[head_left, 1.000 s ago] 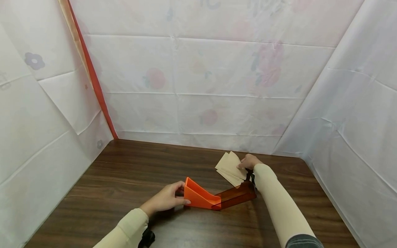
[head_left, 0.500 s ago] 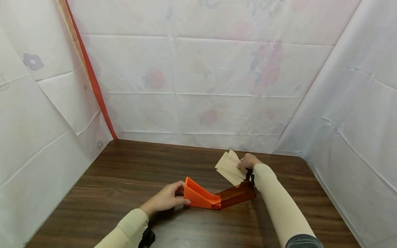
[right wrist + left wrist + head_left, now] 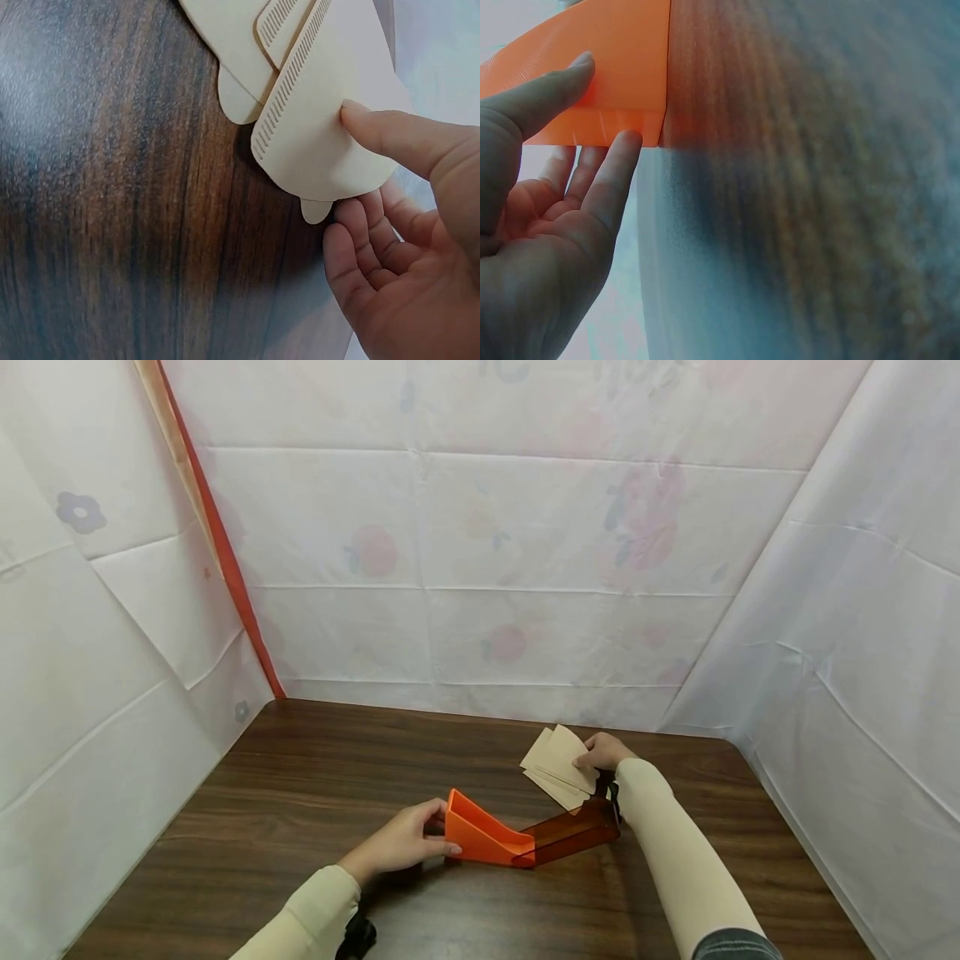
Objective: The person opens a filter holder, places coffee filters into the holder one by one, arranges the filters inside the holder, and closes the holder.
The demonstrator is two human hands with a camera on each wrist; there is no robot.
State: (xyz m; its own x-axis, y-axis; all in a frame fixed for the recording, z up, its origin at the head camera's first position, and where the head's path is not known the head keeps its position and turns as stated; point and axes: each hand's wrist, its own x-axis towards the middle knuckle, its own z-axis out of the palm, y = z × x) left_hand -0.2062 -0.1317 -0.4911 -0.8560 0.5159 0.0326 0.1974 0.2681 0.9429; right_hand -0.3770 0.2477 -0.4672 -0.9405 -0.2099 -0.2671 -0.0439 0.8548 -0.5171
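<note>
An orange filter holder (image 3: 480, 842) with slanted sides stands on the table, its translucent brown lid (image 3: 573, 835) swung open to the right. My left hand (image 3: 402, 838) grips the holder's tall left end, thumb on the near side and fingertips at the back edge, as the left wrist view shows. Several pale tan coffee filters (image 3: 557, 762) lie fanned behind the lid. With thumb above and fingers below, my right hand (image 3: 606, 750) pinches the top filter (image 3: 330, 142) by its edge. Crimped seams and small tabs show on the filters in the right wrist view.
Dark wood-grain table (image 3: 330, 768) lies under everything. White printed sheets (image 3: 465, 552) hang behind it and on both sides. A red strip (image 3: 225, 552) runs down the left corner. My right forearm (image 3: 682, 852) passes close to the lid's right end.
</note>
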